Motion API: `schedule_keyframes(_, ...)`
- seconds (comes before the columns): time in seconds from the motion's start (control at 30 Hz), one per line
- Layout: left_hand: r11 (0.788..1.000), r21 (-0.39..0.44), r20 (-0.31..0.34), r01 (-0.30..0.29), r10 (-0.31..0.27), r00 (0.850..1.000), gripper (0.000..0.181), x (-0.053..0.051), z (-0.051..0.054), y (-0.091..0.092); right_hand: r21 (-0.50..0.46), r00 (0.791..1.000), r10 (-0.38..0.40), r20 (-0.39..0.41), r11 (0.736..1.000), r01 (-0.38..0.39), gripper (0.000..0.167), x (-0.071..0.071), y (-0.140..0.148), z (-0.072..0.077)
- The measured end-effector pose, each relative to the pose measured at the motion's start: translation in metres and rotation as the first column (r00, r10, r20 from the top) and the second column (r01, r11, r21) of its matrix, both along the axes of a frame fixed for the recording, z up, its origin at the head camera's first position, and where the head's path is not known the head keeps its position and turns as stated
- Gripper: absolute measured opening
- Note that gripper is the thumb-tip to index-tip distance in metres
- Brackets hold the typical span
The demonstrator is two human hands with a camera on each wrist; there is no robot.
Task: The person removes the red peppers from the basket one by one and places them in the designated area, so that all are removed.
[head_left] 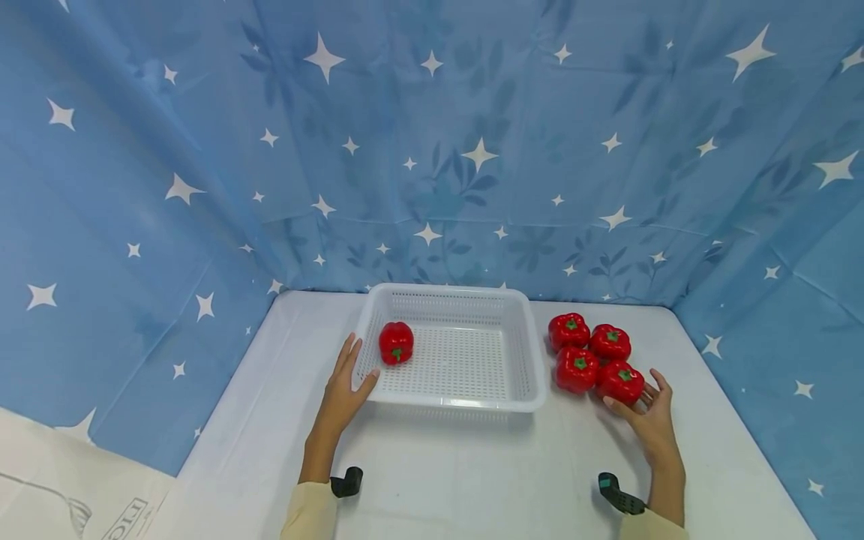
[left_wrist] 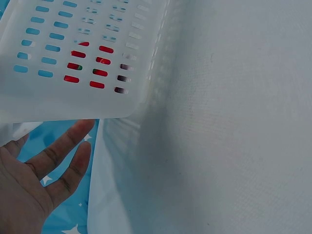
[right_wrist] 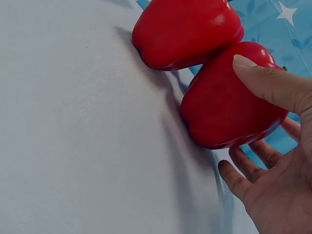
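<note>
My left hand (head_left: 343,394), fingers spread, is at the left front corner of a white perforated plastic basket (head_left: 445,403). In the left wrist view its fingers (left_wrist: 73,170) extend loosely beside the basket wall (left_wrist: 63,105); contact is unclear. One red bell pepper (head_left: 396,343) lies inside the basket, toward its left. On the right, my right hand (head_left: 651,424) is around the nearest red bell pepper (head_left: 619,381). Its thumb (right_wrist: 265,83) lies along the pepper's side, while the other fingers stay spread around the far side, partly hidden.
Three more red bell peppers (head_left: 576,369) cluster on the white table (head_left: 472,480), touching or close to one another, right of the basket. A blue curtain (head_left: 432,150) with white stars surrounds the table's back and sides. Dark devices (head_left: 347,482) are worn at both wrists.
</note>
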State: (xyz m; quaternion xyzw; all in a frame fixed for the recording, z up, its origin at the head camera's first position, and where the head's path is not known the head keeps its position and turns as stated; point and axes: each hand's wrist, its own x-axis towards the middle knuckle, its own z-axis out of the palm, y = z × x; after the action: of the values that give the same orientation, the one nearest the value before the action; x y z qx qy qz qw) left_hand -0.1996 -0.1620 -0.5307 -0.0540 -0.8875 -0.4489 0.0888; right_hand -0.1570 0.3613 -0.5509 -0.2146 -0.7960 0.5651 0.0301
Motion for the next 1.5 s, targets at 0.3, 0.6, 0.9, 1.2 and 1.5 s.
schedule_keyframes(0.3, 1.000, 0.002, 0.003, -0.001, 0.001, 1.000, 0.072, 0.001, 0.001, 0.001, 0.040, 0.998, -0.026, -0.064, 0.999, 0.029, 0.104, 0.006, 0.001, 0.019)
schedule_keyframes(0.6, 1.000, 0.005, -0.027, 0.006, -0.006, 1.000, 0.071, 0.002, 0.000, 0.001, 0.082, 0.963, -0.115, -0.243, 0.987, 0.139, 0.093, 0.005, -0.010, 0.059)
schedule_keyframes(0.9, 1.000, -0.007, -0.015, -0.002, 0.002, 1.000, 0.072, 0.002, 0.000, 0.001, -0.086, 0.885, -0.084, -0.457, 0.995, 0.050, 0.090, -0.009, -0.042, 0.088)
schedule_keyframes(1.2, 1.000, -0.003, -0.025, 0.003, -0.003, 1.000, 0.071, 0.001, -0.001, 0.001, -0.091, 0.861, 0.108, -0.496, 0.980, -0.175, 0.085, -0.032, -0.083, 0.095)
schedule_keyframes(1.5, 1.000, -0.003, -0.027, 0.001, -0.001, 1.000, 0.071, 0.000, -0.002, 0.001, -0.028, 0.799, 0.322, -0.508, 0.921, -0.389, 0.081, -0.060, -0.119, 0.095)
